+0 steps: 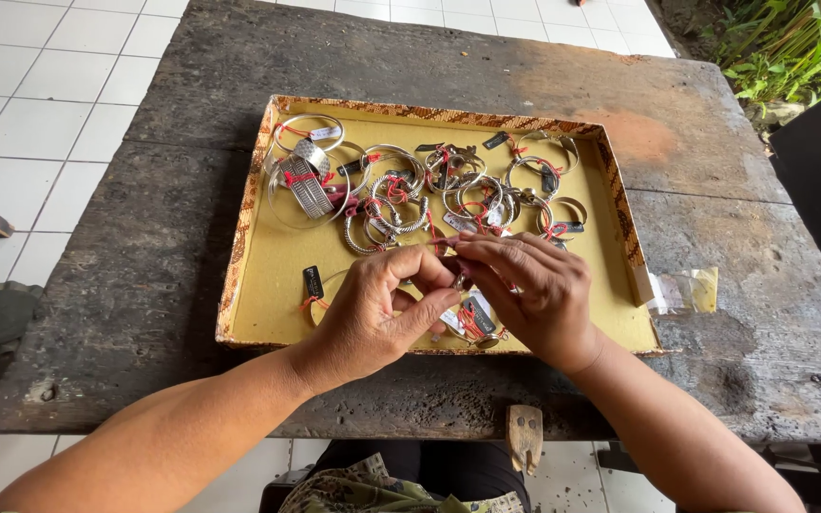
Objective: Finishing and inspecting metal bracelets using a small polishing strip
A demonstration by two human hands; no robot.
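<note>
A small silver bracelet (456, 281) is pinched between the fingers of the left hand (372, 318) and right hand (529, 290) over a yellow tray (268, 275) of tagged bracelets (410, 190).

A weathered wooden table (192, 237) is seen on white floor tiles (30, 104), with a small plastic bag (684, 291) laid at its right side and green plants (791, 47) beyond.

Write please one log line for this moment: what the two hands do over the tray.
left hand: pinching small item | right hand: pinching same item, item unclear | under hands: yellow-lined tray | in tray: tagged silver bangles | support: wooden table
</note>
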